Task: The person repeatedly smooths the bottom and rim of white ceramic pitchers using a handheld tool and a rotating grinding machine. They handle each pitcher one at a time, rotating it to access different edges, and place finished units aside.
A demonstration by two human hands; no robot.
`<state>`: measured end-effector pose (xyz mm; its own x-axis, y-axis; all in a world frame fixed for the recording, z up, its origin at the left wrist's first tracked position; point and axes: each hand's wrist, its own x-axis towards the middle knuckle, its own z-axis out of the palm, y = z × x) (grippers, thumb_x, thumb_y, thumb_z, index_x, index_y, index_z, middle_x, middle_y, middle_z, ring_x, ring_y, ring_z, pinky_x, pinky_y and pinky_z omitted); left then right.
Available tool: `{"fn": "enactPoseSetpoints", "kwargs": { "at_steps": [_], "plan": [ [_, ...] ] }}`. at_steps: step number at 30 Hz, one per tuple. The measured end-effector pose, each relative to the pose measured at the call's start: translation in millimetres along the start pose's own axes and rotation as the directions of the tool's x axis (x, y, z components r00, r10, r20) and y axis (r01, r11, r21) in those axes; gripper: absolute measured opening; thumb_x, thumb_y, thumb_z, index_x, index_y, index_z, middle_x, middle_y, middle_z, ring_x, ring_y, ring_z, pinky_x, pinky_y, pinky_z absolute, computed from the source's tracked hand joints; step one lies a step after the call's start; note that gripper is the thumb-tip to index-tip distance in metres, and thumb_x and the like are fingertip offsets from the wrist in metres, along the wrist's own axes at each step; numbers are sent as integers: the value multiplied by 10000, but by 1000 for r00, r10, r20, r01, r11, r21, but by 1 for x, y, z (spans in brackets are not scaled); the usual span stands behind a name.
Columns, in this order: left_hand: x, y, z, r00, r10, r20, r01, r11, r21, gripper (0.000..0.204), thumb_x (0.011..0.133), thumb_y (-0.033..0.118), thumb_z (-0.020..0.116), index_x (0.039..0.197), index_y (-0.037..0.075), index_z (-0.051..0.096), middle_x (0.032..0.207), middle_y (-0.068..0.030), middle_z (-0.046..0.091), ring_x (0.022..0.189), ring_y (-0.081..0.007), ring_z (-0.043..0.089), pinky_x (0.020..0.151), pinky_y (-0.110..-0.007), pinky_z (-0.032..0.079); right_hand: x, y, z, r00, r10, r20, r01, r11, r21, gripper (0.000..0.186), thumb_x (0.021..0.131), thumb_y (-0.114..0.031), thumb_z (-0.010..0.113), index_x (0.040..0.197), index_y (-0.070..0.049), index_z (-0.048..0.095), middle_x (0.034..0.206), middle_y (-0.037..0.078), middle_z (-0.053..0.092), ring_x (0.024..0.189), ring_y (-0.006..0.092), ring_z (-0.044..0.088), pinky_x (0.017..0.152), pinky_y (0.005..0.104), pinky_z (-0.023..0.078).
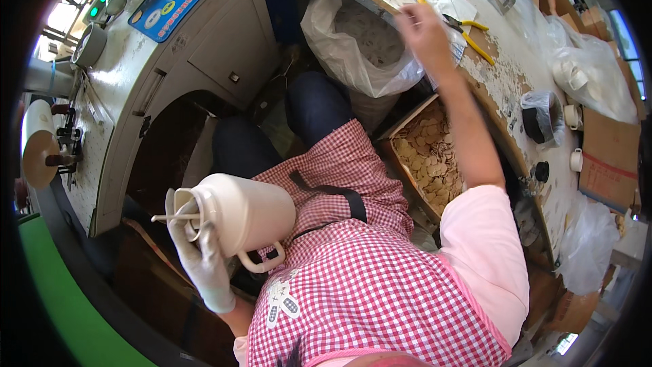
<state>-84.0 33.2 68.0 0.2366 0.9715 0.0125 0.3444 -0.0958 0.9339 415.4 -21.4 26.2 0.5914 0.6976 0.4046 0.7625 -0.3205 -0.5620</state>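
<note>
My left hand [205, 261] wears a pale glove and is closed on the end of a cream plastic jug [261, 214], which is held tilted on its side over my lap. The jug's loop handle [263, 259] points down toward my apron. A thin stick-like piece [175, 217] juts out at the gripped end. My bare right hand [424, 35] is raised at the edge of the right-hand workbench [506, 88], above a clear plastic bag [326, 34]. Motion smears its fingers, so I cannot see whether they hold anything. Yellow-handled pliers [479, 27] lie on the bench beside it.
A box of flat beige discs [428, 156] stands below my right forearm. On the left is a white cabinet table [122, 95] with a blue mat [180, 3]. Cardboard [608, 160], a bag of white parts [587, 78] and a black roll [536, 122] crowd the far right.
</note>
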Motion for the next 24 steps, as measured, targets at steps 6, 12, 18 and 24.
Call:
{"fn": "enactPoseSetpoints", "kwargs": {
  "at_steps": [6, 12, 18, 24],
  "plan": [
    [-23, -31, -22, 986, -20, -164, 0, 993, -122, 389, 1026, 417, 671, 1057, 32, 624, 1011, 3, 562, 912, -102, 504, 841, -260, 394, 68, 143, -74, 956, 218, 197, -120, 902, -415, 240, 934, -192, 680, 1079, -8, 731, 1130, 191, 718, 1069, 357, 686, 941, 450, 548],
    [4, -10, -25, 933, 325, -154, -325, 945, 27, 474, 846, 395, 849, 999, -13, 664, 1442, -301, 576, 1269, -382, 617, 1026, -448, 520, 124, 182, 8, 892, -322, 316, 447, 728, -519, 427, 924, -259, 711, 1240, 23, 662, 1174, 251, 698, 1076, 415, 683, 963, 472, 538],
    [19, 10, -64, 754, 599, 268, -656, 668, 352, 463, 626, 307, 959, 908, 51, 697, 1278, -311, 663, 1196, -503, 649, 1011, -528, 525, 130, 113, 36, 855, 475, 206, -462, 880, -112, 385, 986, -312, 554, 1124, 36, 646, 743, 85, 605, 618, 203, 595, 531, 348, 485],
    [17, -20, -45, 764, 542, 349, -635, 728, 259, 448, 600, 307, 977, 856, 100, 674, 1182, -219, 719, 1101, -408, 708, 968, -494, 549, -45, -100, 41, 412, -206, 888, -801, 382, 460, 286, 1044, -179, 504, 1245, 2, 596, 972, 41, 630, 666, 78, 556, 581, 196, 459]
  ]
}}
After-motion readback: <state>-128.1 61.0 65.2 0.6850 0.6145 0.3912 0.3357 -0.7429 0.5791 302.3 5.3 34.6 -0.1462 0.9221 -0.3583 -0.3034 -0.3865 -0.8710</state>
